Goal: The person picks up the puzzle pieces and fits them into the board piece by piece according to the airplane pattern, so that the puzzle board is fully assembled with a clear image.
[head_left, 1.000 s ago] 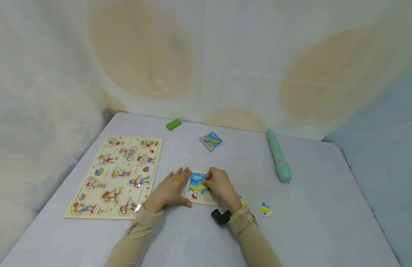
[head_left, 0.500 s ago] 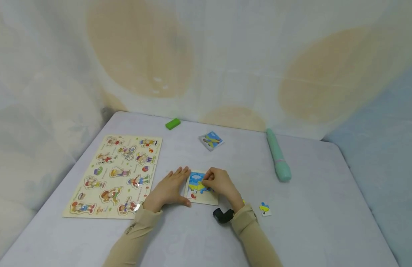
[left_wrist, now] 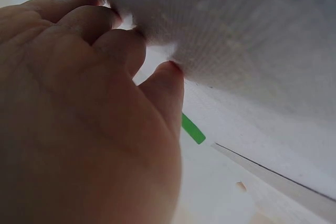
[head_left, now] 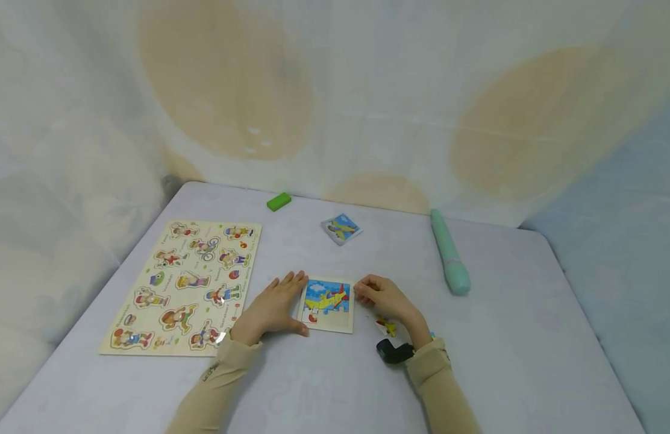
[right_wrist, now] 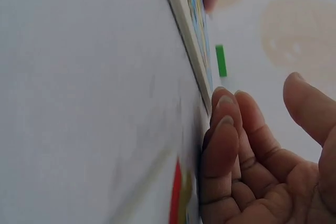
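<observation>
A small jigsaw puzzle (head_left: 328,298) in a pale frame, with a yellow and red aeroplane on blue, lies flat on the table. My left hand (head_left: 271,307) rests at its left side, fingers spread, fingertips by the frame's upper left edge and thumb near the lower left corner. Just off the right edge is my right hand (head_left: 390,299); in the right wrist view its fingers bend loosely, the thumb stands apart, and nothing is held. Below that hand lies a loose puzzle piece (head_left: 386,327), yellow and red. Another piece (head_left: 432,335) is mostly hidden behind the right wrist.
A large wooden picture board (head_left: 191,280) lies to the left. Farther back are a green block (head_left: 279,201) and a small aeroplane picture card (head_left: 341,229). A mint-green tapered stick (head_left: 450,253) lies at the right. Fabric walls surround the table (head_left: 530,337).
My right hand has left the puzzle and moved right, uncovering the aeroplane's red tail and now partly covering the loose pieces. The left hand stays in place.
</observation>
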Action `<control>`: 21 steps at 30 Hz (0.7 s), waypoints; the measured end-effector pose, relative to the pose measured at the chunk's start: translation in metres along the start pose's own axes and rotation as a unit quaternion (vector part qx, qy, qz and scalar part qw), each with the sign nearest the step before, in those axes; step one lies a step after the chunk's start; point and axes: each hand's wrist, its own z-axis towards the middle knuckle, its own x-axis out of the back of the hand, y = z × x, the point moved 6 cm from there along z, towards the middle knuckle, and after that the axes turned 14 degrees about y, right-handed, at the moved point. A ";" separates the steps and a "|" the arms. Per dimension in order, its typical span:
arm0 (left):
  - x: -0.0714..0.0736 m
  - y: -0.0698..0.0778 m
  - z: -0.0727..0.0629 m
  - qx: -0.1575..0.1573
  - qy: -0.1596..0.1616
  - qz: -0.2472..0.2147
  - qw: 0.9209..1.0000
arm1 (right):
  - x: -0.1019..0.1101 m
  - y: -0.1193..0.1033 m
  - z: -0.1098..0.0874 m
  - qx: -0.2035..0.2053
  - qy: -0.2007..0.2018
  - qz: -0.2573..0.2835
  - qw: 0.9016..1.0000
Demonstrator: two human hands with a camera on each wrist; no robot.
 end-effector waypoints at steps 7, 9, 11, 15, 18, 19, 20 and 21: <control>-0.001 0.000 0.001 0.001 0.003 0.002 1.000 | -0.002 -0.017 -0.008 0.063 0.036 -0.065 0.995; -0.001 0.001 0.000 -0.007 0.004 0.000 1.000 | -0.016 -0.031 -0.011 0.103 0.027 -0.098 0.989; -0.003 0.004 -0.001 -0.019 0.000 -0.003 1.000 | -0.029 -0.040 -0.014 0.132 0.014 -0.140 0.981; -0.006 0.007 -0.003 -0.034 -0.011 0.006 0.999 | -0.044 -0.050 -0.019 0.151 0.023 -0.226 0.962; -0.004 0.007 -0.003 -0.033 -0.013 0.017 0.999 | -0.049 -0.057 -0.021 0.171 0.038 -0.271 0.947; -0.004 0.008 -0.003 -0.033 -0.012 0.019 0.999 | -0.051 -0.059 -0.021 0.178 0.040 -0.281 0.942; -0.002 0.008 -0.003 -0.033 -0.010 0.020 0.999 | -0.052 -0.062 -0.022 0.188 0.042 -0.293 0.936; -0.001 0.009 -0.003 -0.034 -0.009 0.019 0.999 | -0.054 -0.064 -0.022 0.196 0.043 -0.306 0.931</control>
